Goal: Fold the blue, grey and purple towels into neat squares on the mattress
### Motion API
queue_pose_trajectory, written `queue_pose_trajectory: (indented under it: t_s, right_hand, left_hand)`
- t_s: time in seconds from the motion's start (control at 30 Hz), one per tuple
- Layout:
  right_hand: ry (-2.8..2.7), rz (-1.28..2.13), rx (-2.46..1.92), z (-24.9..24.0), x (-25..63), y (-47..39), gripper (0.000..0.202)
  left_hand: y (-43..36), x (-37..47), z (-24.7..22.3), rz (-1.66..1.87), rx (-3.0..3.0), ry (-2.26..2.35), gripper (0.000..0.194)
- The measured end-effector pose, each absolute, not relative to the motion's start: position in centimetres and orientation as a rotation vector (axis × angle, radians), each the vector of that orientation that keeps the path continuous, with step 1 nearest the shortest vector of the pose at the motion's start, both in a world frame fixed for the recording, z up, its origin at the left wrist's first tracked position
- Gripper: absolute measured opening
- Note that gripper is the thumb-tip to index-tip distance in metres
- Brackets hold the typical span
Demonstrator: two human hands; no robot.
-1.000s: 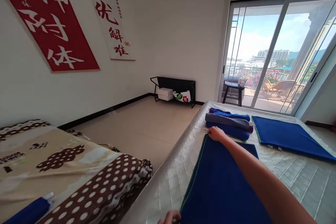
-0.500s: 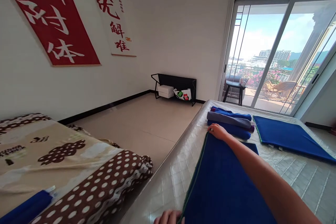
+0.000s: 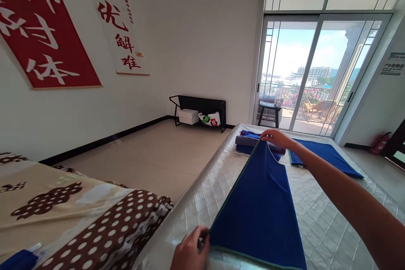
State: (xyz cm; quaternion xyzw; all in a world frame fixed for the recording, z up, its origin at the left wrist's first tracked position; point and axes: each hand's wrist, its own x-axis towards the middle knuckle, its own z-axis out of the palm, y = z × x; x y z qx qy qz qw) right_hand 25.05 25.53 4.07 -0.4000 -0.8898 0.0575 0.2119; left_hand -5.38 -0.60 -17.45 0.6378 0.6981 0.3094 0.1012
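Note:
A blue cloth with green edging [image 3: 256, 202] stretches between my hands above a plastic-covered mattress [image 3: 190, 211]. At its far corner my right hand [image 3: 274, 136] pinches the fabric and holds it raised. My left hand [image 3: 192, 248] grips the near left corner, low over the mattress. Rolled blue and grey cloths [image 3: 248, 141] lie behind the held cloth, partly covered by it and my right hand. Another blue cloth [image 3: 325, 156] is spread flat at the far right of the mattress.
To the left is a bed with a brown polka-dot cover [image 3: 104, 228], with a blue item [image 3: 20, 260] on it. A black rack [image 3: 202, 105] holding white boxes [image 3: 188, 116] stands by the wall. Sliding glass doors [image 3: 310, 71] are behind the mattress.
My right hand has lifted the far corner off the mattress area. My left hand has come further into view with its corner. The camera view has shifted right and upward.

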Motion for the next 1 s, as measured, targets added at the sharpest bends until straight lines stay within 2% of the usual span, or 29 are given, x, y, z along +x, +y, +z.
queue_pose_trajectory:
  t_s: [0.17,0.33,0.43,0.6,0.77,0.9,1.0]
  right_hand:
    - [-2.288,0.205,-1.153,8.0,31.1,21.4,0.027]
    - [-2.12,0.224,-1.157,12.7,37.6,16.1,0.049]
    - [-2.027,0.196,-1.17,15.5,40.4,11.7,0.057]
    - [-1.872,0.109,-1.226,18.3,42.7,4.2,0.055]
    - [-1.774,0.133,-1.196,18.1,43.7,0.1,0.05]
    - [-1.735,0.23,-1.225,16.4,44.5,-0.9,0.053]
    - [-1.774,0.245,-1.231,15.4,45.2,-1.1,0.047]
  left_hand:
    - [1.3,-5.9,-12.0,1.117,2.042,2.012,0.048]
    - [4.1,-6.2,-3.4,1.256,2.295,1.972,0.062]
    - [5.1,-6.2,2.4,1.313,2.391,1.94,0.058]
    - [6.1,-5.3,9.5,1.528,2.46,1.81,0.046]
    - [8.6,-3.8,11.4,1.363,2.231,1.737,0.033]
    - [12.2,-1.1,9.8,1.174,2.005,1.474,0.027]
    - [15.6,2.4,8.1,1.123,1.806,1.29,0.021]
